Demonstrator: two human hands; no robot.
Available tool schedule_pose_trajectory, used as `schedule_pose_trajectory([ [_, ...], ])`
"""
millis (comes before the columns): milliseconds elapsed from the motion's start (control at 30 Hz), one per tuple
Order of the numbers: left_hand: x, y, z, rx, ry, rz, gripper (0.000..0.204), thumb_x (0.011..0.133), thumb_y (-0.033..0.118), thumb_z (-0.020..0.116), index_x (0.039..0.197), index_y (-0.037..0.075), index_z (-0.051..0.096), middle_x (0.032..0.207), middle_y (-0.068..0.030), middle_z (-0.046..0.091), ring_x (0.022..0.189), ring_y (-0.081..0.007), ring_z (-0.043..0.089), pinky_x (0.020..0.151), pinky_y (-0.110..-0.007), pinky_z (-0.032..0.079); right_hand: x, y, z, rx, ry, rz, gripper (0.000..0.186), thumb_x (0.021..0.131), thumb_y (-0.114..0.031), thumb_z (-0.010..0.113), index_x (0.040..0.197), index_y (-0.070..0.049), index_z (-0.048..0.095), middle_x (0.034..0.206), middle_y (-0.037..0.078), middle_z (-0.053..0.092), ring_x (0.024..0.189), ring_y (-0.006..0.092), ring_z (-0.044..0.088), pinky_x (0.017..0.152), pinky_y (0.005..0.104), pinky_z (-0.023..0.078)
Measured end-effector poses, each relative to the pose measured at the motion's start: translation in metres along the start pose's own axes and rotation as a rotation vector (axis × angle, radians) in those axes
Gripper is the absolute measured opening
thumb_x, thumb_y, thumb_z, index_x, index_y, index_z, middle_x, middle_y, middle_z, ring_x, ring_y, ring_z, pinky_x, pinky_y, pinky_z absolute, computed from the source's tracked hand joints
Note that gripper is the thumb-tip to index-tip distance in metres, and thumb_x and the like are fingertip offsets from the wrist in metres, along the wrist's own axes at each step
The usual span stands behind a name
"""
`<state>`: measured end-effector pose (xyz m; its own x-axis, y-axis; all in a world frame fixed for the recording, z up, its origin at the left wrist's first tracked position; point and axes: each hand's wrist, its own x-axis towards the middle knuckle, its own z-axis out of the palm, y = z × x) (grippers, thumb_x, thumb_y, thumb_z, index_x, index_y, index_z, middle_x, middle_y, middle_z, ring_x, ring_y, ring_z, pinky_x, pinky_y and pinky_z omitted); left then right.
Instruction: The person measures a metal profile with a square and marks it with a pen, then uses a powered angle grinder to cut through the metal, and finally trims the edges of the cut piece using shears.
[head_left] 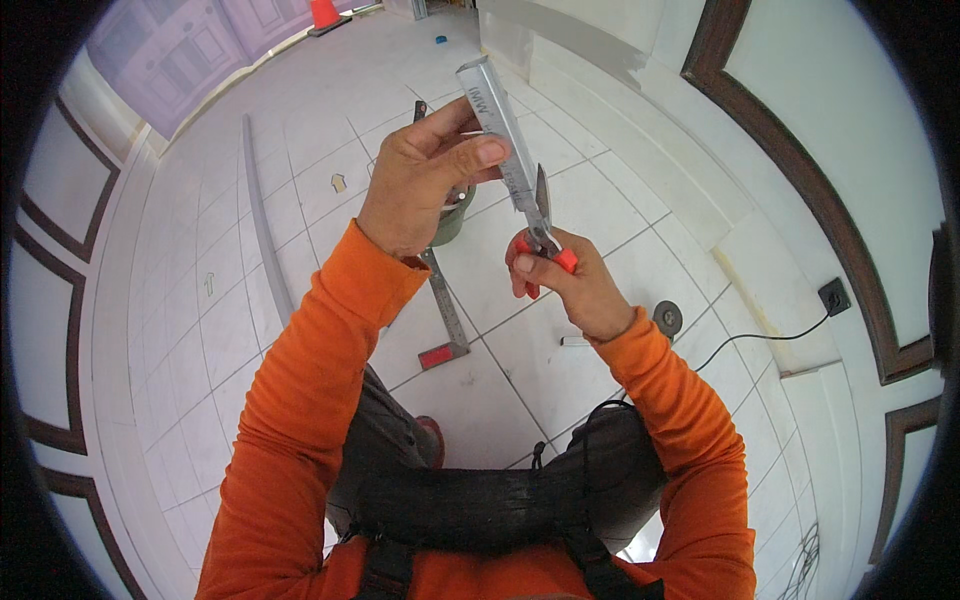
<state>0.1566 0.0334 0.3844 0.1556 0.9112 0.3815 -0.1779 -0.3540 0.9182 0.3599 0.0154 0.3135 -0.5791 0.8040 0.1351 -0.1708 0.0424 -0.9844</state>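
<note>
My left hand (415, 185) grips a short piece of silvery metal channel (497, 120) with dark printing, thumb on its face and fingers behind. The piece slants up and away over the floor. Closed round the red handles of a pair of tin snips (541, 232) is my right hand (582, 285). The snips' blades are at the lower end of the channel, one blade showing along its right side. Whether they bite into the metal cannot be made out.
A steel square (443, 305) with a red-marked end lies on the tiles below a greenish round object (455, 222), partly hidden by my left hand. A long metal profile (258, 200) lies to the left. A grinder disc (667, 318) and black cable (740, 336) are at right.
</note>
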Motion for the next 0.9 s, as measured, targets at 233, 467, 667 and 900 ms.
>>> schedule_pose_trajectory([
  [233,0.001,-0.004,0.005,-0.01,0.045,-0.009,0.045,0.094,0.019,0.069,0.133,-0.002,0.058,0.111,-0.0091,0.069,0.096,-0.0173,0.067,0.084,-0.034,0.057,-0.003,0.003,0.005,0.086,0.02,0.045,0.02,0.099,-0.021,0.059,0.092,-0.003,0.057,0.069,0.001,0.052,0.06,0.0096,0.048,0.056,0.0262,0.042],
  [467,0.001,-0.004,0.004,-0.061,0.028,-0.007,0.05,0.091,0.019,0.073,0.132,-0.005,0.057,0.109,-0.0115,0.068,0.099,-0.0216,0.07,0.091,-0.04,0.06,-0.005,0.003,0.007,0.045,0.053,0.056,0.022,0.099,-0.023,0.059,0.091,-0.003,0.057,0.065,0.001,0.051,0.054,0.0094,0.047,0.049,0.0261,0.04],
  [667,-0.003,-0.001,0.01,-0.022,0.069,0.012,0.044,0.094,0.018,0.068,0.133,-0.001,0.058,0.113,-0.0098,0.069,0.098,-0.0179,0.068,0.084,-0.033,0.058,-0.008,0.001,0.011,0.052,0.086,0.052,0.023,0.099,-0.023,0.059,0.089,-0.002,0.057,0.064,0.001,0.051,0.053,0.009,0.047,0.048,0.0259,0.041],
  [900,-0.003,-0.003,0.009,-0.034,0.043,0.015,0.047,0.094,0.019,0.069,0.135,0.0,0.057,0.118,-0.0103,0.067,0.102,-0.0186,0.068,0.087,-0.036,0.058,-0.007,0.005,0.006,-0.001,0.076,0.036,0.028,0.099,-0.028,0.061,0.088,-0.003,0.057,0.064,0.001,0.052,0.052,0.009,0.047,0.047,0.0256,0.041],
])
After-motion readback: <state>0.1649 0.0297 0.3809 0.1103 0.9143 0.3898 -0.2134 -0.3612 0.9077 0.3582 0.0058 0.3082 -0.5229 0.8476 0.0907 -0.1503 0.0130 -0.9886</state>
